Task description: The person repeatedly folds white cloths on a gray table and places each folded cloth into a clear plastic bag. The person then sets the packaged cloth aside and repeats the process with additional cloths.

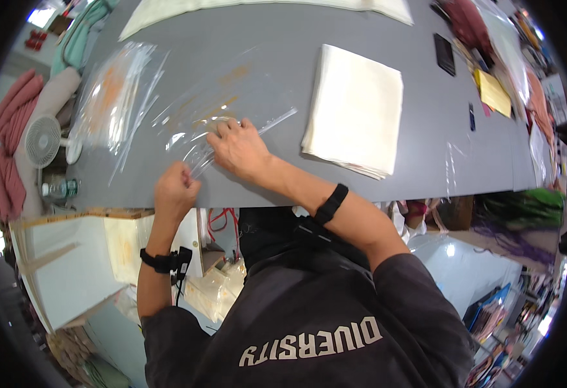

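Observation:
A clear plastic bag [225, 104] with orange printing lies loose and wrinkled on the grey table [283, 63]. My right hand [239, 148] has its fingers curled on the near part of the bag, where the film bunches up. Just to the left and closer to the table's front edge, my left hand [175, 186] is closed at the bag's near end; its fingertips are slightly blurred. A stack of folded cream cloth [356, 111] rests to the right of my hands. Over on the left is a pile of similar clear bags [118, 97] with orange print.
A white fan [43, 140] and a plastic bottle [60, 188] stand at the left edge. Cream fabric [273, 4] spans the far side. On the right lie a black phone [444, 54], a yellow pad [493, 93], a dark pen [471, 116] and a clear plastic scrap [450, 165].

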`<state>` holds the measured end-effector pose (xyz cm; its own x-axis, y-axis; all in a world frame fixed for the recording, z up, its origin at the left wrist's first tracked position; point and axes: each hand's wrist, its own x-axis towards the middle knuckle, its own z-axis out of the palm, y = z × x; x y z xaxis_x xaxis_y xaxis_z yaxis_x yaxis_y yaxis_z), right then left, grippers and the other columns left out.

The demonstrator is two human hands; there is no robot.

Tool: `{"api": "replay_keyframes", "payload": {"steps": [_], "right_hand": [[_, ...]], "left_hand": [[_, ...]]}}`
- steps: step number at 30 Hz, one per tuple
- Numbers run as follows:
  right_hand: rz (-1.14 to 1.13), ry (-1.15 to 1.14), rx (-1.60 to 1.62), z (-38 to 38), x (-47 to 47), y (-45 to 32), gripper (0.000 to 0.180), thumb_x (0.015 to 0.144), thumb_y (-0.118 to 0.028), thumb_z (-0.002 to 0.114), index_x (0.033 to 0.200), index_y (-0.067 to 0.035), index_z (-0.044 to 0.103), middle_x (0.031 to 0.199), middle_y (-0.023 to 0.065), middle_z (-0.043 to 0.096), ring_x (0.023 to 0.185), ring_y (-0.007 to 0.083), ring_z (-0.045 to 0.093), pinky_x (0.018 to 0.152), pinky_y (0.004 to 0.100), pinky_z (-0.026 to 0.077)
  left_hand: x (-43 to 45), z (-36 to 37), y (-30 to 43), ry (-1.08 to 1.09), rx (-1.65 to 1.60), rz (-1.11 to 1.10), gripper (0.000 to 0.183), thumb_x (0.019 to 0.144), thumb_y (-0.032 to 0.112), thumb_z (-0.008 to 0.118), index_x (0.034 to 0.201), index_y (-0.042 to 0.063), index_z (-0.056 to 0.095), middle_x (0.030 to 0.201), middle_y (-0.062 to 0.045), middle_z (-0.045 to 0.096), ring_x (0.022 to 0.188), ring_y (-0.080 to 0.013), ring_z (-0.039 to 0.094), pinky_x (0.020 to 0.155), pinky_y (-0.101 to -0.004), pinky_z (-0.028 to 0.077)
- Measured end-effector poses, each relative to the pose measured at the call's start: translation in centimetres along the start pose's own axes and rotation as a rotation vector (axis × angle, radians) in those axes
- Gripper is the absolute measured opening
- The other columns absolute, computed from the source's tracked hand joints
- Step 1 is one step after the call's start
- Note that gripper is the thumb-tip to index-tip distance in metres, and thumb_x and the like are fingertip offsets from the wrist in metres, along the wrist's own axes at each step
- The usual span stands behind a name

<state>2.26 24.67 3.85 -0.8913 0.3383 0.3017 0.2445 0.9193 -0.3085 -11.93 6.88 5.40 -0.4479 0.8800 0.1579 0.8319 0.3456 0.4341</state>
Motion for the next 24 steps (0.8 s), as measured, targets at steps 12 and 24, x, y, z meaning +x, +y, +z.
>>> {"api": "replay_keyframes", "payload": {"steps": [12,24], "right_hand": [[0.404,0.249,0.149,-12.9,-6.9,20.4,0.059,0.1,-0.053,0.064,0.145,-0.015,0.059,0.151,0.0184,0.053,0.135,0.0357,0.054,0.111,0.0457,0.047],[0.142,0.121,0.155,-8.0,-14.6,11.3,0.059,0.077,-0.032,0.087,0.128,-0.009,0.069,0.14,0.0143,0.061,0.136,0.032,0.054,0.123,0.0553,0.033]], "left_hand": [[2.1,7.3,13.8,-0.111,-0.314,0.154,0.074,0.079,0.008,0.064,0.151,0.024,0.054,0.069,-0.016,0.063,0.063,-0.0346,0.065,0.061,-0.0464,0.053],[3.6,8.3,15.9,-0.051,-0.235,0.097,0.049,0.082,0.009,0.066,0.132,0.012,0.067,0.085,-0.016,0.068,0.075,-0.0368,0.068,0.067,-0.049,0.054]]}}
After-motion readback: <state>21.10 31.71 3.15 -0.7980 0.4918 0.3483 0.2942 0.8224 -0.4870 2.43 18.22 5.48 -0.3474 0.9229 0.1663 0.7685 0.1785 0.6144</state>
